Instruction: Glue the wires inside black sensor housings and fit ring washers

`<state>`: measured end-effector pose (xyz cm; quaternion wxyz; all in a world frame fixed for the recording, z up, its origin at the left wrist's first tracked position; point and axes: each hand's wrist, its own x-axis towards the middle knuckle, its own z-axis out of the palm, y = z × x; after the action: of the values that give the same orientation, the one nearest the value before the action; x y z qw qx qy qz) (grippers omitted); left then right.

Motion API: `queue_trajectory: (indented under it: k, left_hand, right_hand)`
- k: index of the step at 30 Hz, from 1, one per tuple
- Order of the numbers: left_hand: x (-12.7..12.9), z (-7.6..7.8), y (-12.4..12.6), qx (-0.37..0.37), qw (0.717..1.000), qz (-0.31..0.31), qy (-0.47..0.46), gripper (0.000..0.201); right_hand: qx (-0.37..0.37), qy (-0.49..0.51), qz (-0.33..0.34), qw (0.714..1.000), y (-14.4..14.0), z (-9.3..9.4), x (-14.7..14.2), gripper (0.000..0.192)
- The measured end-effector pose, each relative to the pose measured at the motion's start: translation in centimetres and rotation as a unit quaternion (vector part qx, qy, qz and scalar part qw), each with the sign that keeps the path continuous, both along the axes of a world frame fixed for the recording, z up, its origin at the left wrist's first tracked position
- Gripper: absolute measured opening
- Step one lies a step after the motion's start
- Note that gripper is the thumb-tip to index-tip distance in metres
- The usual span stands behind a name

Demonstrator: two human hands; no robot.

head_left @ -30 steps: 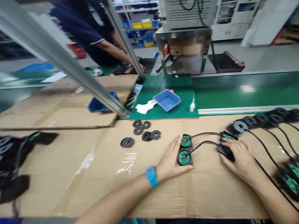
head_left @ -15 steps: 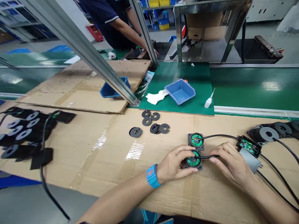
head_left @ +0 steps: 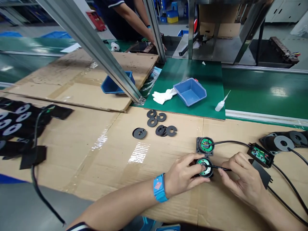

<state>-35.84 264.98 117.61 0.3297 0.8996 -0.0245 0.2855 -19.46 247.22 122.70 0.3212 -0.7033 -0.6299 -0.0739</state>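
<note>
My left hand is closed around a round black housing with a green circuit board inside. Its thumb is at the near edge, and a fingertip presses at the board's middle where the cable enters. My right hand pinches the black cable just to the right of that housing. Touching its far side is a second housing, also with a round green board. Its cable leads to an uncovered black box holding a circuit board. Partly behind my right hand lies a dark flat box.
Several black slotted rings lie on the cardboard. Beyond are a blue bin, a white glove and a dropper bottle. Black cylindrical parts stand at both sides. A slanted metal post rises at left; a co-worker's arm shows behind.
The view has shifted slightly. My left fingertip has moved onto the middle of the board, at the cable's end. My right hand keeps its pinch on the cable.
</note>
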Motion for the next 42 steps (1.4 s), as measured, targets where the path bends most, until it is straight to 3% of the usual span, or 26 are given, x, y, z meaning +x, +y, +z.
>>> queue_trajectory:
  k: [4,8,12,13,15,17,19,22,25,27,29,33,36,42]
  left_hand:
    - [0.0,0.0,-0.2,0.004,1.0,0.01,0.014,0.032]
    - [0.5,-0.7,0.2,-0.048,0.999,-0.006,0.004,0.043]
    - [0.9,-0.8,0.8,-0.13,0.99,-0.041,-0.041,0.07]
    - [0.8,-0.7,1.0,-0.141,0.988,-0.038,-0.042,0.068]
    - [0.7,-0.2,1.3,-0.133,0.991,0.001,-0.029,0.047]
    - [0.6,0.3,1.9,-0.102,0.993,0.057,-0.019,0.024]
    - [0.5,0.9,3.2,-0.071,0.991,0.108,-0.017,0.017]
    - [0.0,2.0,6.7,0.015,0.983,0.18,0.016,0.023]
    - [-0.9,3.1,10.5,0.158,0.95,0.234,0.132,0.048]
    - [-1.6,3.7,12.3,0.205,0.929,0.228,0.207,0.057]
    - [-2.1,4.0,13.1,0.213,0.919,0.221,0.248,0.05]
    - [-1.9,3.4,13.0,0.217,0.915,0.223,0.255,0.04]
    - [-0.9,2.3,12.8,0.233,0.913,0.217,0.253,0.034]
    - [-0.3,1.2,13.4,0.259,0.914,0.213,0.228,0.022]
  right_hand:
    - [-0.033,0.08,-0.018,0.996,0.1,0.9,1.9,0.005]
    - [0.001,0.243,-0.209,0.947,3.4,1.3,8.7,0.039]
    - [-0.009,0.287,-0.264,0.921,9.2,0.0,15.5,0.079]
    - [-0.013,0.298,-0.27,0.916,10.6,-0.5,16.5,0.083]
    - [-0.017,0.323,-0.264,0.909,12.9,-1.2,17.5,0.074]
    - [-0.008,0.355,-0.243,0.903,14.2,-1.4,17.6,0.054]
    - [0.016,0.387,-0.224,0.894,14.3,-1.1,16.9,0.043]
    - [0.073,0.433,-0.208,0.874,12.4,0.0,14.9,0.049]
    - [0.111,0.482,-0.186,0.849,8.4,1.5,11.6,0.051]
    - [0.134,0.505,-0.193,0.831,5.4,2.0,9.3,0.045]
    - [0.154,0.521,-0.212,0.812,2.6,1.8,7.3,0.04]
    - [0.18,0.564,-0.246,0.767,-1.1,-0.1,5.4,0.03]
    - [0.191,0.592,-0.256,0.74,-1.9,-1.3,5.2,0.028]
    - [0.185,0.594,-0.244,0.744,-1.9,-1.4,5.5,0.031]
